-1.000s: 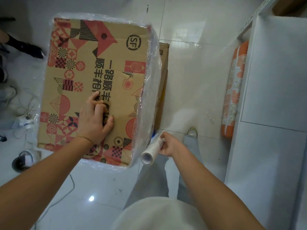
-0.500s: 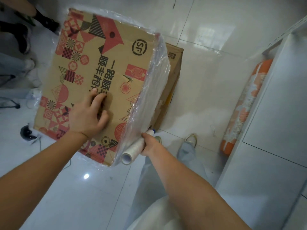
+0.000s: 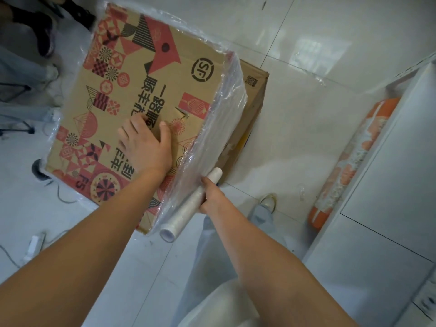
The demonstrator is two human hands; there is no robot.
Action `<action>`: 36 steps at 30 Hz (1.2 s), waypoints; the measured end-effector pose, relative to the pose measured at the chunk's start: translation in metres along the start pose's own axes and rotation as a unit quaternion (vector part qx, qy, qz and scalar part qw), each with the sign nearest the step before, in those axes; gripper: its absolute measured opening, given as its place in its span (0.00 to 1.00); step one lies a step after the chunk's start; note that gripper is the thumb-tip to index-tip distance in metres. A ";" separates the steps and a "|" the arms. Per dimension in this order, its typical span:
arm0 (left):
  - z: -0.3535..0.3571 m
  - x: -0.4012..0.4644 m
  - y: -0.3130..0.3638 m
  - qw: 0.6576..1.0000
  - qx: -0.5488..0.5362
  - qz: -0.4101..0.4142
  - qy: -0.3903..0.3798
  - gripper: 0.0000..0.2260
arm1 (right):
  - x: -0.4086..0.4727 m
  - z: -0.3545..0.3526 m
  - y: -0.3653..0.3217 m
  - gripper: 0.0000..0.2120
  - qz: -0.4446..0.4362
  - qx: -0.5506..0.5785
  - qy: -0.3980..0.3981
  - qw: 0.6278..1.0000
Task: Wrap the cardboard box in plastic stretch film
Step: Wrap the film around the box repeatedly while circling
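Note:
A large cardboard box [image 3: 132,90] with red and black printed patterns stands on the white tiled floor, its top face towards me. Clear stretch film [image 3: 219,128] covers its right side and shows around its edges. My left hand [image 3: 146,145] lies flat on the top face, fingers spread. My right hand [image 3: 210,197] grips a white roll of stretch film [image 3: 186,211] held against the box's lower right edge, with film running from the roll up along that side.
A second plain cardboard box [image 3: 254,100] stands behind the wrapped one on the right. An orange patterned roll [image 3: 354,156] leans against a white cabinet [image 3: 389,185]. Another person's legs and shoes [image 3: 42,31] and cables [image 3: 30,246] are at the left.
The roll in my right hand has moved up against the box's right edge. My left hand has slid slightly towards the box's right side. The view has tilted and drawn closer.

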State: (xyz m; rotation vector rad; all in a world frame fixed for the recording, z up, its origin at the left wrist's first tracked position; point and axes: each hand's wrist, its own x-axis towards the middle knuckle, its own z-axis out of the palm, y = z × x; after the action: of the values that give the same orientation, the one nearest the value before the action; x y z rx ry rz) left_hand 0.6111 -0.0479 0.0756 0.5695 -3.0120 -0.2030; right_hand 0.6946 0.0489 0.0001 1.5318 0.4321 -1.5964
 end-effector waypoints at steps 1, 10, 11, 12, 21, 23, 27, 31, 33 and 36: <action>0.000 0.000 0.001 1.000 0.000 -0.003 -0.001 0.21 | -0.003 -0.003 -0.003 0.21 0.017 -0.001 -0.003 1.000; 0.000 -0.001 0.004 1.000 -0.017 -0.016 -0.004 0.20 | 0.008 -0.021 -0.015 0.19 -0.080 -0.038 0.004 0.996; 0.000 -0.001 0.003 1.000 -0.018 -0.016 -0.005 0.20 | 0.007 -0.020 -0.015 0.20 -0.097 -0.060 0.000 0.994; 0.000 -0.001 0.003 1.000 -0.020 -0.015 -0.005 0.20 | 0.006 -0.017 -0.015 0.20 -0.094 -0.063 0.005 0.994; 0.000 0.001 0.001 0.999 -0.027 -0.015 -0.014 0.21 | -0.011 -0.014 -0.037 0.09 -0.053 -0.063 0.019 0.996; 0.000 0.001 0.001 0.999 -0.026 -0.016 -0.018 0.21 | -0.010 -0.011 -0.044 0.12 -0.046 -0.029 0.065 0.996; 0.000 0.000 0.001 0.999 -0.027 -0.016 -0.022 0.22 | -0.017 0.004 -0.056 0.17 -0.041 -0.026 0.066 0.997; 0.000 0.001 0.000 0.999 -0.032 -0.015 -0.024 0.24 | -0.025 0.021 -0.058 0.17 -0.014 -0.040 0.014 0.999; 0.000 0.002 -0.001 0.999 -0.033 -0.014 -0.024 0.24 | -0.023 0.020 -0.060 0.14 -0.003 -0.022 0.014 1.000; 0.002 0.001 -0.001 0.999 -0.030 -0.011 -0.026 0.23 | -0.023 0.010 -0.062 0.12 -0.012 -0.023 0.042 0.999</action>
State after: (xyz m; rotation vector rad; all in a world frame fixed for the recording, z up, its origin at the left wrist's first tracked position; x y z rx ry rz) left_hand 0.6103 -0.0486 0.0733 0.6023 -3.0394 -0.3119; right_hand 0.6384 0.0845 0.0042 1.5686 0.5312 -1.5342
